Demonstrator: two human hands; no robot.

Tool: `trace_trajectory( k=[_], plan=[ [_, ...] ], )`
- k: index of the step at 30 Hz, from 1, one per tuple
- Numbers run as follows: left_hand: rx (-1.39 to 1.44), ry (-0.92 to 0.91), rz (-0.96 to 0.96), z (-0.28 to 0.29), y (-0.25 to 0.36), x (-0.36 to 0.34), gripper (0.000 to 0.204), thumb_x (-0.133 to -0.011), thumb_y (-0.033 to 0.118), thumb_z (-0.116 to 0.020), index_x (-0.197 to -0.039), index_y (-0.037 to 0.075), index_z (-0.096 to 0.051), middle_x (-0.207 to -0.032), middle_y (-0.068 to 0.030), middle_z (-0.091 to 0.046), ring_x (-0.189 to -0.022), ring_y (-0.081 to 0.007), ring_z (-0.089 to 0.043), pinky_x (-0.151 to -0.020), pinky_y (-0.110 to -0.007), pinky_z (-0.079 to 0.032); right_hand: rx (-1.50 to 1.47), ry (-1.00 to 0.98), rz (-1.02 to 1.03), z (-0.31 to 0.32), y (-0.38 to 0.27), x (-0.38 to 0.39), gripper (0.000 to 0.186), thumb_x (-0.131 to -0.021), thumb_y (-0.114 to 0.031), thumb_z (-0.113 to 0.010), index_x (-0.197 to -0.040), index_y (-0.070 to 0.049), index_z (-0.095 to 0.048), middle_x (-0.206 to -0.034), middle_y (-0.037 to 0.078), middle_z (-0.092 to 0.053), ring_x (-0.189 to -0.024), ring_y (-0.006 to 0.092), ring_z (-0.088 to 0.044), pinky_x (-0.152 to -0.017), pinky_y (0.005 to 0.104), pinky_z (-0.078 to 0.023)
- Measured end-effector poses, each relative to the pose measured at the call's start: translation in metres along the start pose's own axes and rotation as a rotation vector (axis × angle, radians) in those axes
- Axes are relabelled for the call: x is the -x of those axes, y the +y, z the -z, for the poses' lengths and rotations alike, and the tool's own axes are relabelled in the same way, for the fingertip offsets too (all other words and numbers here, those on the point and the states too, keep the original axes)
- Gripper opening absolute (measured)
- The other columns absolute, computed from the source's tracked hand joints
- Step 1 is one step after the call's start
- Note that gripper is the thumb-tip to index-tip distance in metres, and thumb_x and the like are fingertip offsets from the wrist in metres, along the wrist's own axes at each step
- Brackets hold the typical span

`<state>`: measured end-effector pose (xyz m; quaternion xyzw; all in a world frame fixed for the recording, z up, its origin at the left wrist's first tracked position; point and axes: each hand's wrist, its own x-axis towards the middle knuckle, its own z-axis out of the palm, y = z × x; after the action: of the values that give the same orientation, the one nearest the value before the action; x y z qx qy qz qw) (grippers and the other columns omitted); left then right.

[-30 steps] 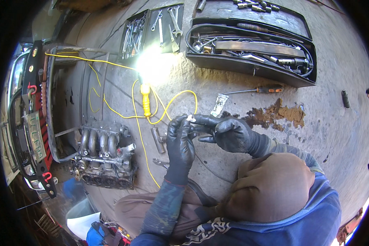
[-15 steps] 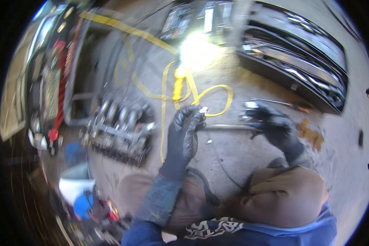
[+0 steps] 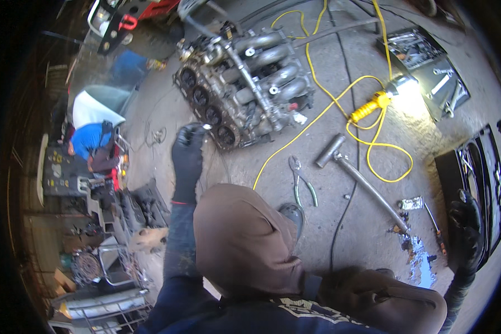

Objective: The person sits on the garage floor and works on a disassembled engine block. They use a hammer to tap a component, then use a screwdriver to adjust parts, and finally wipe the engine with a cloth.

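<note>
My left hand (image 3: 188,146), in a black glove, is closed beside the near corner of a dirty engine block (image 3: 224,114). At its fingertips shows a small white thing (image 3: 207,127), too small to name. My right hand (image 3: 465,225), also gloved, reaches the near edge of a black toolbox (image 3: 487,183) at the far right. Its fingers look extended, and no tool shows in them. Left of that hand, a screwdriver (image 3: 438,236) with an orange handle and a small silver piece (image 3: 412,204) lie on the floor.
A hammer (image 3: 367,183) and pliers (image 3: 299,182) lie on the concrete. Behind them are a lit yellow work lamp (image 3: 371,107), its looped cord (image 3: 411,161) and an open tool case (image 3: 412,50). Another person (image 3: 92,140) in blue bends over at the left, near car parts.
My view has swung left, so the engine now stands nearer the middle. My hands have moved wide apart: the left to the engine, the right from beside the silver piece to the toolbox.
</note>
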<state>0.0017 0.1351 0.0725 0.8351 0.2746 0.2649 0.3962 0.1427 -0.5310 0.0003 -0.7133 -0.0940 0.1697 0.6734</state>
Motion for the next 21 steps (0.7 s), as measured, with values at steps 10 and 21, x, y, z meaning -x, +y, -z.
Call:
trace_trajectory(
  k=[10,21],
  plan=[
    [0.366,-0.005,0.167,-0.057,-0.133,0.025,0.012,-0.108,0.013,-0.065,-0.118,0.005,-0.067,-0.087,0.0045,-0.063,-0.065,-0.0006,-0.047,-0.054,-0.023,-0.04,0.695,-0.453,0.067,-0.088,-0.124,-0.066,0.07,-0.101,-0.047,-0.061,-0.156,-0.004,-0.054,-0.155,0.015,-0.056,-0.132,0.0267,-0.061,-0.107,0.0414,-0.051],
    [0.308,0.134,0.088,-0.07,-0.168,0.029,0.014,-0.102,0.003,-0.067,-0.116,0.0,-0.066,-0.105,-0.0072,-0.071,-0.098,-0.0146,-0.066,-0.093,-0.032,-0.053,0.488,-0.532,-0.339,-0.183,-0.118,-0.098,0.073,-0.082,-0.015,-0.074,-0.152,-0.007,-0.056,-0.15,0.009,-0.053,-0.124,0.0236,-0.06,-0.105,0.0411,-0.049]
  ],
)
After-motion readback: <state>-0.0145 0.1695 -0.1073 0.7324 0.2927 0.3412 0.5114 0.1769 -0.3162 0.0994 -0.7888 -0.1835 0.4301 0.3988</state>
